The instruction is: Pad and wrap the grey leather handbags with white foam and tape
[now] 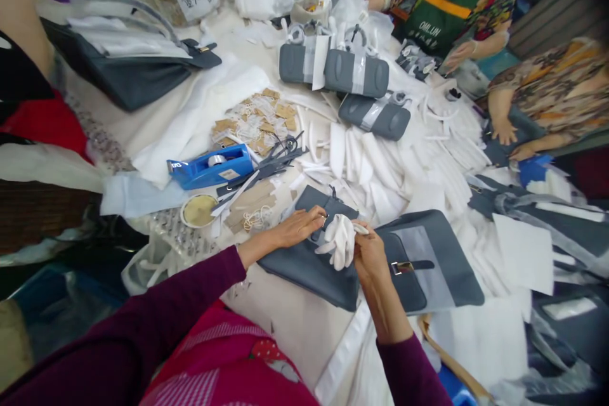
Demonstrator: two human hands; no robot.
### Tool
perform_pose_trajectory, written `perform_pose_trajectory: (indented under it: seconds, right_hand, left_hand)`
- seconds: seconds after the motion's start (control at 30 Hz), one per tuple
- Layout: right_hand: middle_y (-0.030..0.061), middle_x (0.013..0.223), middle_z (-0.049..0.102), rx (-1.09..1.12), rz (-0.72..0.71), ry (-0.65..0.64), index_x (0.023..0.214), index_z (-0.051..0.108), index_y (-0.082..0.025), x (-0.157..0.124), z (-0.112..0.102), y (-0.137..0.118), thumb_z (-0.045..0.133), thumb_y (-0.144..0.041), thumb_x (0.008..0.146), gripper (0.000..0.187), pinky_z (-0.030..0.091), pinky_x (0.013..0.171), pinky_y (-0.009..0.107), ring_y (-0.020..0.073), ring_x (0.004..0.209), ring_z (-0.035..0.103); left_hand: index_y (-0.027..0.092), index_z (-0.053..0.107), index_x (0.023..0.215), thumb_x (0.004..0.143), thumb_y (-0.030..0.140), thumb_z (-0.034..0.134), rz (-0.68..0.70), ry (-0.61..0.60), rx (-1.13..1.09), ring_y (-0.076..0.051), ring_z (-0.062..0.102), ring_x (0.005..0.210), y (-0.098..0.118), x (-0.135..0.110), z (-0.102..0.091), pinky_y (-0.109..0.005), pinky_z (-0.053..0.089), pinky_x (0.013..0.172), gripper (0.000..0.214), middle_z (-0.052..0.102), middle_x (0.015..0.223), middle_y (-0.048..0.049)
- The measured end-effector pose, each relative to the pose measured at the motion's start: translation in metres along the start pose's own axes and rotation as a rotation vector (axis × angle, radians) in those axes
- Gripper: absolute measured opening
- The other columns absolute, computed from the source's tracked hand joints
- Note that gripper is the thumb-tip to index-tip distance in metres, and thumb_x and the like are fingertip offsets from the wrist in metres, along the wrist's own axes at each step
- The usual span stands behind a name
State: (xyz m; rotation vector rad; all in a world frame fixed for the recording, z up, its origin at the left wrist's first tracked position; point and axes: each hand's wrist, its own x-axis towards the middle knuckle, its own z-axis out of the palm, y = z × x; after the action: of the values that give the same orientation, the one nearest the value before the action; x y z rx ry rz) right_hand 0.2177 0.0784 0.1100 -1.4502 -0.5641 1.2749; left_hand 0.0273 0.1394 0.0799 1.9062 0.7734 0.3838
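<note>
A grey leather handbag [428, 266] lies flat in front of me with its buckle strap facing up. My right hand [367, 254] is closed on a crumpled white wrapping strip [339, 241] that lies on the bag's handle area. My left hand [299, 226] rests on the bag's top flap beside the strip, its fingers pinched together at a small part I cannot make out.
A blue tape dispenser [212, 166], black scissors [280, 155], paper tags [257, 117] and a round tin [198, 209] lie to the left. Wrapped grey bags [354, 73] and white strips [380, 165] fill the table's far side. Two other people [537, 95] work at the right.
</note>
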Motion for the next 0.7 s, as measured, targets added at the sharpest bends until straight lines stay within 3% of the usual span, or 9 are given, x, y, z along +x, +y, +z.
perform_pose_trajectory:
  seconds: [0.17,0.33,0.43,0.53,0.7]
  right_hand:
    - [-0.0047,0.063,0.060,0.011,0.171,-0.072,0.079,0.063,-0.020,-0.001,0.008,0.018,0.071,-0.017,0.055,0.025,0.036,0.046,0.022,0.0089,0.048,0.045]
    - [0.0015,0.084,0.064,0.068,0.174,-0.313,0.085,0.063,-0.020,-0.001,0.012,0.017,0.065,-0.031,0.072,0.017,0.046,0.062,0.026,0.0145,0.069,0.057]
    - [0.0014,0.089,0.063,0.019,0.142,-0.408,0.094,0.059,-0.023,-0.001,0.014,0.016,0.060,-0.046,0.081,0.027,0.047,0.064,0.028,0.0157,0.074,0.057]
    - [-0.0045,0.077,0.058,-0.063,0.164,-0.387,0.092,0.053,-0.025,-0.001,0.019,0.022,0.072,-0.038,0.075,0.028,0.042,0.057,0.022,0.0112,0.064,0.052]
    - [-0.0065,0.075,0.058,0.066,0.214,-0.269,0.087,0.054,-0.024,0.005,0.020,0.037,0.078,-0.026,0.069,0.030,0.045,0.061,0.019,0.0080,0.065,0.054]
  left_hand:
    - [0.021,0.040,0.121,0.091,0.052,0.048,0.001,-0.028,0.062,-0.023,0.054,0.107,0.006,-0.001,-0.003,-0.036,0.039,0.096,0.044,0.056,0.116,-0.0067]
    - [0.019,0.044,0.109,0.096,0.039,0.039,0.002,-0.072,0.125,-0.020,0.054,0.103,0.001,-0.002,0.000,-0.037,0.035,0.100,0.024,0.058,0.108,-0.0032]
    - [0.020,0.043,0.115,0.099,0.035,0.033,-0.007,-0.067,0.110,-0.020,0.052,0.113,-0.002,-0.003,0.004,-0.040,0.029,0.106,0.025,0.057,0.120,-0.0054]
    - [0.018,0.040,0.123,0.100,0.033,0.029,-0.051,-0.055,0.119,-0.021,0.045,0.125,-0.002,-0.003,0.004,-0.042,0.023,0.110,0.030,0.050,0.134,-0.0093]
    - [0.016,0.044,0.121,0.101,0.037,0.026,-0.047,-0.064,0.108,-0.018,0.049,0.120,-0.005,-0.007,-0.002,-0.035,0.029,0.109,0.034,0.054,0.129,-0.0097]
